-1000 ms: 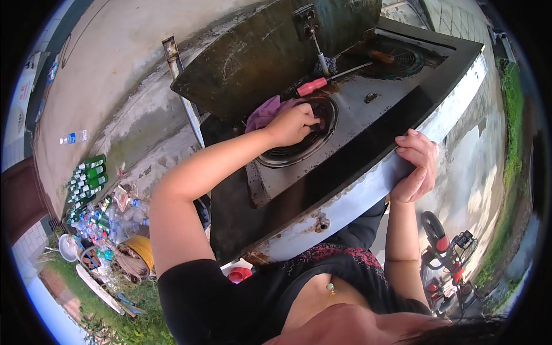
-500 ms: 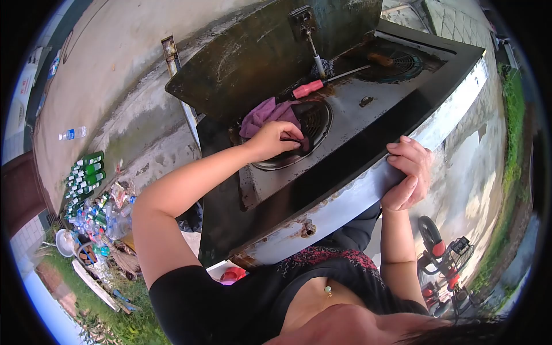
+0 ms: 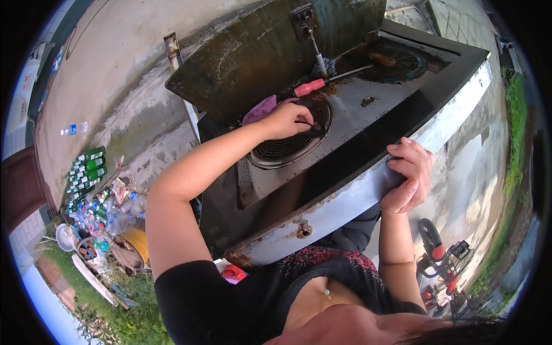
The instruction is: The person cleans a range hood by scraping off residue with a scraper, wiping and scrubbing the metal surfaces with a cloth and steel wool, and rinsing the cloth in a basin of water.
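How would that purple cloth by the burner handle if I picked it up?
The purple cloth will probably be floppy, since it lies in loose folds. It looks thin, so likely light for its size. It may also come up grimy, given the dirty burner beside it.

The cloth (image 3: 260, 111) is purple; the screwdriver (image 3: 310, 87) has a pinkish-red handle; the lid (image 3: 247, 69) is dark olive-brown with rusty blotches; the front strip (image 3: 345, 201) is silvery white, stained rust-brown; the black shirt (image 3: 253, 296) bears a pink-red pattern
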### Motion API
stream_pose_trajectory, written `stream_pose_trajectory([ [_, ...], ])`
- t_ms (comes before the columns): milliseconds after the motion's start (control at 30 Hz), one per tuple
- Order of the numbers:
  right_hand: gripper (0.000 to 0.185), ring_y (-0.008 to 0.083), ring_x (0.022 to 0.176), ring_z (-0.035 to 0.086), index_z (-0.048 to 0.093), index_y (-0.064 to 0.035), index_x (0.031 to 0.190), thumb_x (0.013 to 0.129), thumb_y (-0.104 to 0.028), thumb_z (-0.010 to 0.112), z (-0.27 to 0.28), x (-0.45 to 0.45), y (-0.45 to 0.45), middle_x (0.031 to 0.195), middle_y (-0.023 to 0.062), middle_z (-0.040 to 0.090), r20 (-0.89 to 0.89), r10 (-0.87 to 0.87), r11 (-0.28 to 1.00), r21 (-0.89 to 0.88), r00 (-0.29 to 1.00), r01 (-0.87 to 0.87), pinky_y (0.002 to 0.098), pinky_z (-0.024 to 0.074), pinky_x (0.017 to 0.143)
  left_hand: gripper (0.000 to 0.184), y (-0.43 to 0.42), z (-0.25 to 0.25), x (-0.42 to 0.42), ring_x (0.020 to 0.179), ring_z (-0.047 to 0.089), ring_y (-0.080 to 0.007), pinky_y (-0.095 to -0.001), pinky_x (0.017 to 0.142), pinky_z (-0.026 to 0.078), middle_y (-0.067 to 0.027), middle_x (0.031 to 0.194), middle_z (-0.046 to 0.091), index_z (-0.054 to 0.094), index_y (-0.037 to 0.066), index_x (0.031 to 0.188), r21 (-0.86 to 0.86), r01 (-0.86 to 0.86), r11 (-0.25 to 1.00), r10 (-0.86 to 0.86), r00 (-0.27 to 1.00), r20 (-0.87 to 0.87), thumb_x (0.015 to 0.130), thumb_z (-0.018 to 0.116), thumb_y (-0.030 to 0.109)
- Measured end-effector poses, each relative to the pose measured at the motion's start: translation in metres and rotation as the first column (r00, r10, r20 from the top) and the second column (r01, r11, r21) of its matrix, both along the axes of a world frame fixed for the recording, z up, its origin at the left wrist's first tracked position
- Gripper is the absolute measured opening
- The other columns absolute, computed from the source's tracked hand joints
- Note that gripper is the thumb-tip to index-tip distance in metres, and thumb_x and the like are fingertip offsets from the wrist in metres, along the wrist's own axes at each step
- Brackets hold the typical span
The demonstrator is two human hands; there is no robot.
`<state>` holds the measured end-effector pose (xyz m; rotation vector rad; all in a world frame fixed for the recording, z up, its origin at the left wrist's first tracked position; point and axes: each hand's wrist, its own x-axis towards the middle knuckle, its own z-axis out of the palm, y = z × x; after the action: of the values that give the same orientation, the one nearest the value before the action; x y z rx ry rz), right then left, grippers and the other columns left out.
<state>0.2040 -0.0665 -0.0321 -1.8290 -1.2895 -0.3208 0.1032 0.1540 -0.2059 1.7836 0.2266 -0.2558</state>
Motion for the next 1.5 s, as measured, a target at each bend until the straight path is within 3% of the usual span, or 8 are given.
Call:
stream_pose_trajectory([
  [67,0.038,0.0303,0.083,0.061,0.053,-0.0027,0.069,0.092,-0.024,0.030,-0.002,0.001,0.001,0.078,0.0141,0.064,0.004,0.002,0.999,0.033,1.000,-0.002,0.0367,0.0393,0.075,0.009,0.000,0.022,-0.022,0.086,0.060,-0.0126,-0.0267,0.080,0.048,-0.0052,0.087,0.063,0.059,0.000,0.087,-0.121,0.008,0.993,-0.015,0.998,-0.061,0.078,0.061,-0.003],
  [200,0.034,0.0279,0.081,0.062,0.054,-0.0049,0.069,0.090,-0.021,0.033,-0.002,0.001,0.005,0.077,0.0112,0.065,0.018,0.011,0.997,0.073,1.000,-0.012,0.0334,0.0372,0.068,0.012,-0.013,0.002,0.007,0.081,0.060,-0.0260,-0.0333,0.076,0.047,-0.0113,0.080,0.061,0.059,0.001,0.084,0.232,-0.180,0.956,0.110,0.952,0.286,0.073,0.062,-0.001],
  [267,0.034,0.0280,0.080,0.062,0.054,-0.0050,0.068,0.090,-0.022,0.033,-0.002,0.001,0.005,0.077,0.0114,0.065,0.025,0.003,0.998,0.068,1.000,-0.004,0.0336,0.0371,0.068,0.009,-0.010,-0.017,0.030,0.085,0.059,-0.0290,-0.0348,0.075,0.046,-0.0146,0.086,0.061,0.060,0.001,0.082,0.352,-0.219,0.910,0.152,0.966,0.208,0.074,0.063,0.003],
  [533,0.035,0.0280,0.081,0.062,0.053,-0.0061,0.068,0.091,-0.022,0.032,-0.002,0.002,0.005,0.077,0.0114,0.065,0.022,-0.002,0.998,0.062,1.000,0.001,0.0338,0.0367,0.067,0.012,-0.011,0.019,-0.005,0.079,0.058,-0.0249,-0.0330,0.073,0.046,-0.0108,0.081,0.060,0.061,0.003,0.082,0.226,-0.068,0.972,0.014,0.973,0.232,0.071,0.066,0.002],
  [800,0.035,0.0282,0.082,0.062,0.052,-0.0067,0.068,0.091,-0.023,0.031,-0.001,0.001,0.004,0.077,0.0111,0.065,0.025,-0.003,0.999,0.045,1.000,0.002,0.0341,0.0370,0.069,0.008,-0.016,-0.010,0.015,0.080,0.061,-0.0213,-0.0309,0.071,0.048,-0.0114,0.085,0.061,0.062,0.000,0.084,0.221,-0.267,0.938,0.221,0.952,0.212,0.076,0.063,0.001],
  [933,0.040,0.0322,0.086,0.060,0.049,-0.0033,0.069,0.093,-0.025,0.026,-0.002,0.001,-0.003,0.079,0.0164,0.063,-0.002,0.007,1.000,-0.023,1.000,-0.007,0.0406,0.0393,0.079,0.011,-0.004,0.027,-0.032,0.080,0.060,-0.0189,-0.0298,0.072,0.047,-0.0099,0.085,0.060,0.061,-0.001,0.087,0.026,-0.024,0.999,0.024,1.000,0.007,0.076,0.064,0.001],
  [1267,0.040,0.0330,0.086,0.060,0.048,-0.0028,0.069,0.094,-0.025,0.025,0.000,-0.001,0.001,0.080,0.0169,0.063,0.001,-0.001,0.999,-0.032,1.000,0.001,0.0412,0.0402,0.080,0.012,-0.008,-0.024,0.031,0.084,0.057,-0.0318,-0.0377,0.073,0.046,-0.0143,0.086,0.059,0.058,0.002,0.083,0.376,-0.230,0.898,0.136,0.956,0.261,0.073,0.065,0.003],
  [1500,0.040,0.0323,0.086,0.060,0.047,-0.0041,0.068,0.094,-0.025,0.025,0.001,0.000,-0.002,0.080,0.0161,0.063,-0.007,0.018,0.999,-0.044,1.000,-0.019,0.0406,0.0405,0.079,0.012,-0.004,0.018,-0.013,0.082,0.058,-0.0296,-0.0359,0.073,0.046,-0.0137,0.084,0.059,0.059,0.001,0.082,0.192,-0.055,0.980,0.037,0.995,0.094,0.072,0.066,0.003],
])
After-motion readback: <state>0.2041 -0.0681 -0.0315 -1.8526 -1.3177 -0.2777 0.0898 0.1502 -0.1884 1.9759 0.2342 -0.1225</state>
